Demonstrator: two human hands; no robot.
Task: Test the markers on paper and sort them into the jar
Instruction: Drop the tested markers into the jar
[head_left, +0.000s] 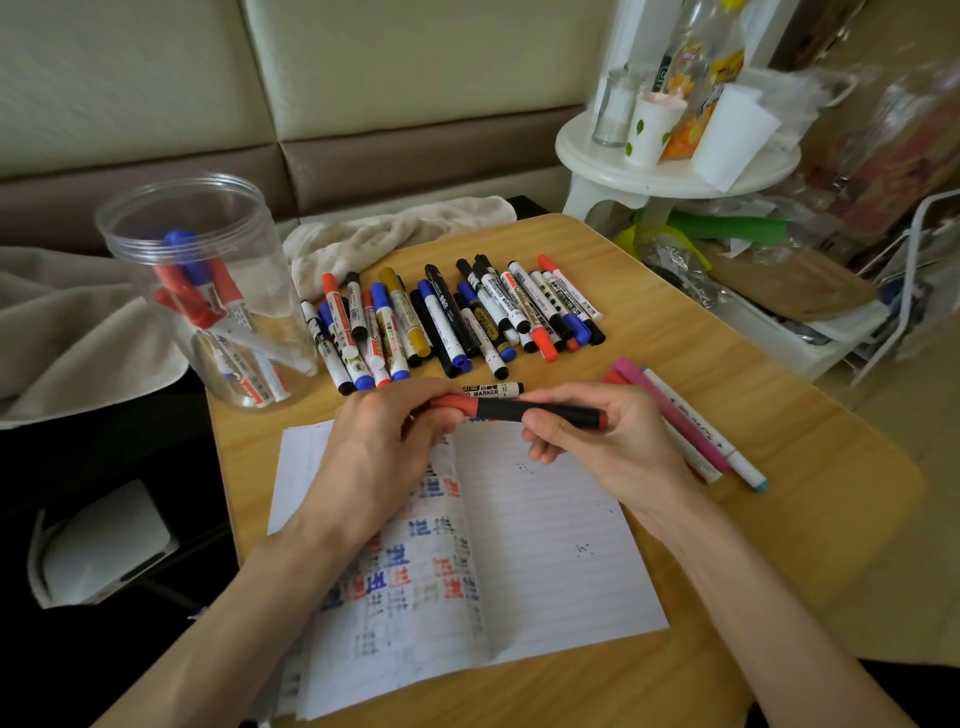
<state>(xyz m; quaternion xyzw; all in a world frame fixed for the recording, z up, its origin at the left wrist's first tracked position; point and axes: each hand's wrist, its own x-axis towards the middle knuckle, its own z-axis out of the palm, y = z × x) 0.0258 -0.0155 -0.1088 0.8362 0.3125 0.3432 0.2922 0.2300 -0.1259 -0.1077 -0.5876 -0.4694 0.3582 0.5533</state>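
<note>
Table (779, 519): wood top with a rounded far-right corner, and bare wood to the right of the paper and along the near edge. Cloth (395, 234) is bunched against the far-left edge. White stool (675, 166) loaded with bottles and cups stands just beyond the far-right corner. Paper (545, 545): open lined pad, centre-near; left page is full of red, blue and black test marks, right page has only a few dots. Jar (260, 270): clear, upright, no lid, at the table's left edge, with several red and blue markers leaning inside. Marker row (457, 312): mixed colours packed side by side across the far half, between jar and right edge, blocking a straight path from pad to far edge. Left hand (384, 441) and right hand (608, 447) are over the pad's top edge, forearms crossing both pages. They hold the marker (540, 413), black barrel, level between them: left fingers are curled round the red cap end, right fingers pinch the barrel near its red tail. Pens (691, 431), pink and white, lie just right of the right hand. One white marker (493, 389) lies just behind the hands.
</note>
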